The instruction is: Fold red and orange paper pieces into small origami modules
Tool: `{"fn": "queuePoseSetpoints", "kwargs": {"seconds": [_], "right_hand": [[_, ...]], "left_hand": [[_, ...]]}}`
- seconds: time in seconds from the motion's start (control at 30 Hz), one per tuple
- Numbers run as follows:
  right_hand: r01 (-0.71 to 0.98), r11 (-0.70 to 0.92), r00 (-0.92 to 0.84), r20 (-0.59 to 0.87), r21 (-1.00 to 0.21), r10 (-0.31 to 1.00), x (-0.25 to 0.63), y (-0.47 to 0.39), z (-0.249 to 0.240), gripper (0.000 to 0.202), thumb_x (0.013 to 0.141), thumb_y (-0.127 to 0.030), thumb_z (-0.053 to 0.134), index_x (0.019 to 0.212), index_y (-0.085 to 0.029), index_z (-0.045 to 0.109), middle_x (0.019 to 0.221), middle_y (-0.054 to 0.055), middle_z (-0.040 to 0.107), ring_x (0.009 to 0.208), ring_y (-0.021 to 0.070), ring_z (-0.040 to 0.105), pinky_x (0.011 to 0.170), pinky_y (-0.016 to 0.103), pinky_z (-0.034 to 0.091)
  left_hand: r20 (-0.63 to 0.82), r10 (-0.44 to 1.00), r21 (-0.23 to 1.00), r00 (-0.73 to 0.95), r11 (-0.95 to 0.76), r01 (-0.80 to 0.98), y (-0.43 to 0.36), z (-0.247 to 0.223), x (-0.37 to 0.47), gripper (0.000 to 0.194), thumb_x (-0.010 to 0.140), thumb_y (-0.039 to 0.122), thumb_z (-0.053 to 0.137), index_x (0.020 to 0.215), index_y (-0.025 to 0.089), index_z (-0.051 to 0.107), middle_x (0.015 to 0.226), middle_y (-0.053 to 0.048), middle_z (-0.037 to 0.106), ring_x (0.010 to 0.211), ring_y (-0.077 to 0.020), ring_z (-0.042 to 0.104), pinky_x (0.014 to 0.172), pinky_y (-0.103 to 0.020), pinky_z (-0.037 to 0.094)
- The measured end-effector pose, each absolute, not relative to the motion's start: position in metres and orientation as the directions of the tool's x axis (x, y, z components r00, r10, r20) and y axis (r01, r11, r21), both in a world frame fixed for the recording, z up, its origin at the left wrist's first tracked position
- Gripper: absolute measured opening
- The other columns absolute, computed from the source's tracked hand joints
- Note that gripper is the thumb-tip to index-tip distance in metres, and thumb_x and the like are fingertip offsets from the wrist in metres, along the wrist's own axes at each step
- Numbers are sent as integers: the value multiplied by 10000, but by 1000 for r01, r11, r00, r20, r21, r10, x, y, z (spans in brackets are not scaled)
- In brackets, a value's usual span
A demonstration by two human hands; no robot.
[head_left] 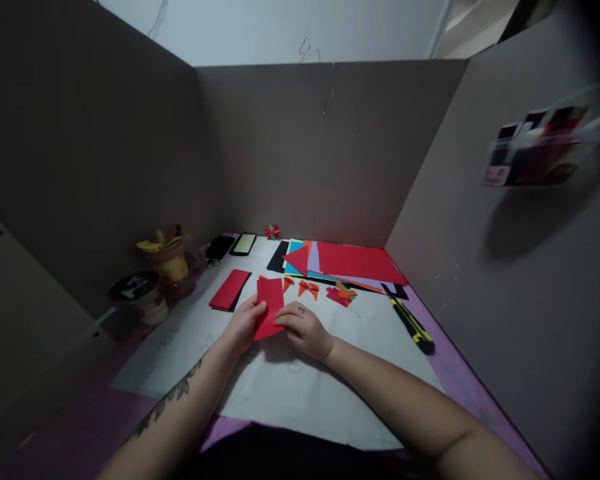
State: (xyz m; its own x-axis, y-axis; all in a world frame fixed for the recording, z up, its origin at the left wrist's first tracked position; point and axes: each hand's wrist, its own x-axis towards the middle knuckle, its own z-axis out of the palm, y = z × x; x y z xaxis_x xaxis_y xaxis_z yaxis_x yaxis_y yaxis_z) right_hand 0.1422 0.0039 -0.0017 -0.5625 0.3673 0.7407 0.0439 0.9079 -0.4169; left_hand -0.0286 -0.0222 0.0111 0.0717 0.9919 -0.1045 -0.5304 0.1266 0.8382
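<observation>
A red paper rectangle (270,300) is held upright above the white sheet on the desk. My left hand (246,320) grips its left edge, thumb on the front face. At its lower right edge, my right hand (304,328) has its fingers closed on the paper. Just beyond lie several folded orange paper pieces (309,289), partly hidden by the held paper. Red, orange and green cut paper shapes (341,294) sit to their right. To the left is a stack of red and black paper rectangles (230,290).
Large coloured paper sheets (355,262) lie at the back. A yellow and black utility knife (413,325) rests at right. Phones (243,245), a small paper star (273,231), a lidded cup (143,297) and a yellow-brown container (169,260) stand leftward. Grey panels (320,153) enclose the desk.
</observation>
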Motion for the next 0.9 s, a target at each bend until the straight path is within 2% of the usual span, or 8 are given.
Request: {"fn": "queuePoseSetpoints", "kwargs": {"seconds": [0.13,0.27,0.4,0.47,0.57,0.63,0.77,0.9], "right_hand": [[120,683,-335,619,-720,711,136,8,-2,56,796,-216,565,754,-203,601,970,71,576,899,197,550,780,345,469],[-31,390,-172,389,-920,905,130,15,-4,186,731,-311,635,646,-183,531,1012,73,552,831,178,551,653,281,456],[-152,235,-142,256,-960,956,128,19,-6,231,675,-309,673,580,-184,504,677,-2,557,641,138,502,616,265,413],[-168,199,-116,220,-966,969,129,21,-7,227,653,-311,686,571,-182,518,608,-21,538,596,127,474,602,264,397],[-195,166,-94,187,-967,978,129,23,-10,222,629,-312,701,571,-180,532,594,-29,541,580,122,464,598,263,386],[-210,149,-91,171,-966,981,128,24,-12,222,617,-306,709,572,-180,532,595,-32,541,576,118,461,600,261,383],[-219,132,-109,158,-967,981,128,22,-11,234,611,-309,714,570,-180,524,584,-38,527,569,116,447,589,255,370],[-202,139,-115,164,-970,980,130,18,-5,238,664,-357,673,581,-183,534,561,-44,499,566,117,427,585,255,354]], "left_hand": [[-81,994,865,78,109,-490,-20,6,-26,394,664,201,732,1044,135,651,932,-93,710,762,-177,656,666,-237,493],[-124,986,886,114,161,-435,-22,11,-21,453,665,193,728,1108,159,640,1019,-99,695,813,-188,652,623,-222,486],[-116,984,892,133,162,-422,-24,15,-17,432,763,390,645,1127,158,619,1140,-121,641,880,-201,635,571,-209,478],[-89,992,905,85,117,-409,-24,13,-16,490,769,480,611,1142,164,583,1138,-129,631,861,-197,636,561,-219,483],[-28,995,948,-97,-4,-317,-22,7,-15,560,667,433,720,1128,199,504,1037,-82,642,716,-145,630,543,-220,480],[12,981,970,-194,-59,-236,-21,5,-15,531,605,376,767,1031,198,504,917,-27,643,615,-103,595,526,-203,457],[68,966,992,-248,-92,-85,-20,3,-16,298,652,378,719,734,140,560,608,33,571,517,-68,496,502,-168,370],[96,950,994,-296,-110,-28,-20,4,-17,263,668,365,702,641,133,582,549,32,559,517,-76,474,519,-180,357]]}}
